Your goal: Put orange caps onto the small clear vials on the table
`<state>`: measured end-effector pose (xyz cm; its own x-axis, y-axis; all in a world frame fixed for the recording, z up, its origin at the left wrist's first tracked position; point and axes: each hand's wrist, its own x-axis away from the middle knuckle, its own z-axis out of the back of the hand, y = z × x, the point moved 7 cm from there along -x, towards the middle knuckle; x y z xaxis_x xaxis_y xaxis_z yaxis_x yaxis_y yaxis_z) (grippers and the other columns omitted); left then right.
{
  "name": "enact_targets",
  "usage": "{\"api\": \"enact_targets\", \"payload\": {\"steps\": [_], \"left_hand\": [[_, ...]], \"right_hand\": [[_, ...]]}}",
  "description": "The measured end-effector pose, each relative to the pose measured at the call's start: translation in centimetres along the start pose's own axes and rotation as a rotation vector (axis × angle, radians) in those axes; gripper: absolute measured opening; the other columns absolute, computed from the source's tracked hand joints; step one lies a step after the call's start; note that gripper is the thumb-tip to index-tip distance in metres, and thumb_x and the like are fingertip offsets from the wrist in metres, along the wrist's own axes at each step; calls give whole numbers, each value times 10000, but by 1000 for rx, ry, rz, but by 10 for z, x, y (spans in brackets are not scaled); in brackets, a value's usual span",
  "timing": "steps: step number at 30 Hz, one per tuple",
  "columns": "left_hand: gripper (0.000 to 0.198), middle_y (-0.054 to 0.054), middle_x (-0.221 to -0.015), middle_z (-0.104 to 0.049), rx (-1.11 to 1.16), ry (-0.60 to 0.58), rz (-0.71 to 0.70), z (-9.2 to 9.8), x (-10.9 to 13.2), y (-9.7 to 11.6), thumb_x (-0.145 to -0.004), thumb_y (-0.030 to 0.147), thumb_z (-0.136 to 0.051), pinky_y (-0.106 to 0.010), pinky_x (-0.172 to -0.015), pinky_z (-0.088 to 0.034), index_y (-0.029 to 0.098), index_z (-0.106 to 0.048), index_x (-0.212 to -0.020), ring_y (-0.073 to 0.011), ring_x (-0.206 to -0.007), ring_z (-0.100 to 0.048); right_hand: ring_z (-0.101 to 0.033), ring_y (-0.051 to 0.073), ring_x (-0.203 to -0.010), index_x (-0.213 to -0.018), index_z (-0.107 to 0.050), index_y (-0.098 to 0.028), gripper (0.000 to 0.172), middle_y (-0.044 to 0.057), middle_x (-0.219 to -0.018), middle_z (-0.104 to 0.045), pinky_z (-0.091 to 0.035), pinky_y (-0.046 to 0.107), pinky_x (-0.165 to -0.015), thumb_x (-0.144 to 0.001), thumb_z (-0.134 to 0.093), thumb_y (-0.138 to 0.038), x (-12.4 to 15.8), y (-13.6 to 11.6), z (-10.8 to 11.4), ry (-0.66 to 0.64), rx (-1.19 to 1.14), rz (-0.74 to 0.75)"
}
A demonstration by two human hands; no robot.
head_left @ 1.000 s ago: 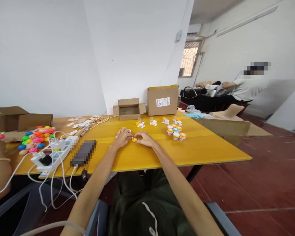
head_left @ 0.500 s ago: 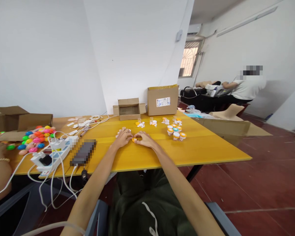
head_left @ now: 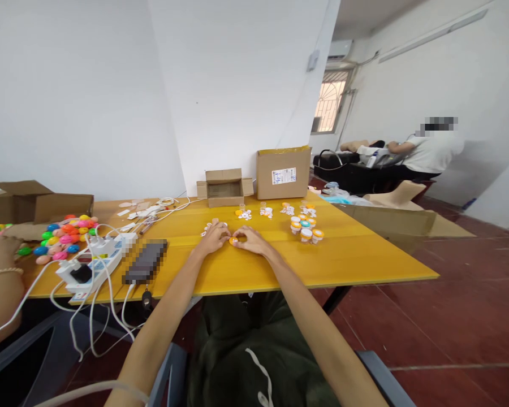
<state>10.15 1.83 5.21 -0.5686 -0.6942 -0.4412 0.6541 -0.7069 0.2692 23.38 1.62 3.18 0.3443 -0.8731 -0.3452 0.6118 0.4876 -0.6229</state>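
Observation:
On the table before me, a small orange lid with a white spot lies between my two hands. My right hand is closed, its thumb and fingers pinching the lid's right side. My left hand reaches in from the other side, fingers curled and tips close together beside the lid. What those tips hold is too small to make out. Small white pieces lie beyond my left hand, partly hidden by it. Farther right stands a group of small clear cups with orange, white and teal lids.
Piles of white pieces with clear cups lie farther back, before an open carton and a closed one. Leftward are a power strip, cables, a dark phone, colourful plastic eggs and another person's arm.
The whole view has shifted slightly to the right. Both hands stay at the orange lid, with only slight finger movement.

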Motion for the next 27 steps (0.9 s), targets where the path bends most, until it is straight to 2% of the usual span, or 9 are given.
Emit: {"api": "enact_targets", "payload": {"steps": [13,22,27], "left_hand": [[227,-52,-859,-628,-59,11,-33,1,1,1,-958,264,-478,-392,-896,-421,233,-653,-816,-234,-954,-521],[200,-49,-874,-632,0,116,1,7,-1,3,-961,240,-459,-360,-851,-432,219,-607,-828,-216,-921,-532],[189,-43,-848,-620,20,50,-46,2,-1,10,-952,227,-457,-358,-847,-439,217,-614,-847,-211,-893,-539]], "right_hand": [[-634,227,-982,-886,-698,-256,182,22,-974,-683,-485,383,-910,-739,-725,-361,0,-2,2,-18,-1,-15],[-642,223,-965,-885,-701,-259,203,23,-978,-693,-492,378,-908,-730,-738,-385,0,-2,3,-3,-38,4],[-640,216,-952,-887,-698,-250,191,22,-966,-691,-494,356,-887,-741,-720,-371,0,-1,1,-16,-23,7]]}}
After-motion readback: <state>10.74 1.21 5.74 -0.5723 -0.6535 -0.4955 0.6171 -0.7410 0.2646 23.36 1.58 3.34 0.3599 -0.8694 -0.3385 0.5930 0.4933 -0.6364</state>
